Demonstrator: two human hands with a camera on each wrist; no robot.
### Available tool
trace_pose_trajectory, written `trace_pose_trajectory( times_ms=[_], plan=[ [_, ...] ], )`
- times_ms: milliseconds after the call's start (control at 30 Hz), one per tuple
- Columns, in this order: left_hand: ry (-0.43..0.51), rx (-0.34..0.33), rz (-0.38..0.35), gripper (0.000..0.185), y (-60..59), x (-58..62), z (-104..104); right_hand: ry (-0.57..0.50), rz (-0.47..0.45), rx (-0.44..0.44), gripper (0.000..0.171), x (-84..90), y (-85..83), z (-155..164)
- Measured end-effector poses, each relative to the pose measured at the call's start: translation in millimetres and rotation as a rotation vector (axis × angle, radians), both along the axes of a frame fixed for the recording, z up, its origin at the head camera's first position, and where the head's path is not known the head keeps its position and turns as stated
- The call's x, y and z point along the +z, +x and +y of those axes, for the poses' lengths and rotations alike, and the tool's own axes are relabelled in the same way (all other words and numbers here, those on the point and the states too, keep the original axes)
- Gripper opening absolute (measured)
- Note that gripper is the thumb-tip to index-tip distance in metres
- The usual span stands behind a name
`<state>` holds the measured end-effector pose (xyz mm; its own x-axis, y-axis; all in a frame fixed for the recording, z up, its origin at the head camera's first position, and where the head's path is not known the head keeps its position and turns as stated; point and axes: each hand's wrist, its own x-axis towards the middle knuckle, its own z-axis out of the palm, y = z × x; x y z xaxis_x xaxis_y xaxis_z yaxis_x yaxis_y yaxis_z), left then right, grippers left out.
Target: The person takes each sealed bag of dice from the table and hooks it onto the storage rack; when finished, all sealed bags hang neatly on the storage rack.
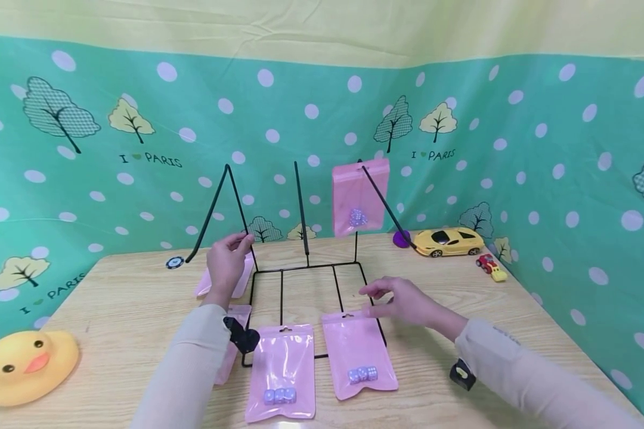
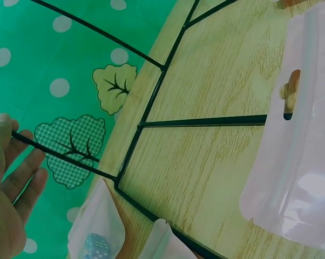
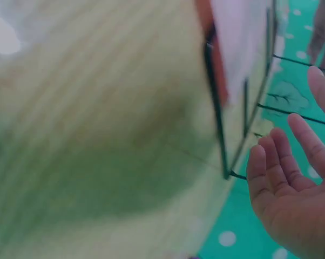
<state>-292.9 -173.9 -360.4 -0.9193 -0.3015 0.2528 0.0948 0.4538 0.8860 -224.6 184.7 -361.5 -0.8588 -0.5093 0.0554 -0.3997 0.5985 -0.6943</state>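
A black wire display rack (image 1: pixel 306 267) stands on the table with three upright wires, each ending in an arm. My left hand (image 1: pixel 226 265) pinches the left upright wire (image 2: pixel 70 160) between thumb and forefinger, the other fingers loosely extended. Just above the top edge of the right front pink pouch (image 1: pixel 356 342) is my right hand (image 1: pixel 402 302), fingers relaxed and holding nothing. Beside that pouch lies another pink pouch (image 1: pixel 284 363) with dice. A third pink pouch (image 1: pixel 359 190) with dice hangs on the rack's right arm.
Two more pink pouches lie left of the rack, one behind (image 1: pixel 202 288) and one nearer (image 1: pixel 226 363), partly hidden by my left arm. A yellow duck (image 1: pixel 29 366) sits front left. At the back are a poker chip (image 1: pixel 175 262), purple disc (image 1: pixel 401 239), yellow car (image 1: pixel 448 242) and small red-yellow toy (image 1: pixel 491 267).
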Motion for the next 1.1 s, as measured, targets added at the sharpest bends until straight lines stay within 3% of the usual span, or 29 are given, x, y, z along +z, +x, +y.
trace_pose_trajectory(
  times_ms=[500, 1100],
  plan=[
    [0.002, 0.003, 0.005, 0.035, 0.2, -0.6, 0.1, 0.127, 0.015, -0.098, 0.038, -31.6, 5.5, -6.8],
    [0.012, -0.001, 0.007, 0.036, 0.0, -0.8, 0.2, 0.205, 0.026, -0.137, 0.037, -31.5, 4.5, -14.3]
  ],
)
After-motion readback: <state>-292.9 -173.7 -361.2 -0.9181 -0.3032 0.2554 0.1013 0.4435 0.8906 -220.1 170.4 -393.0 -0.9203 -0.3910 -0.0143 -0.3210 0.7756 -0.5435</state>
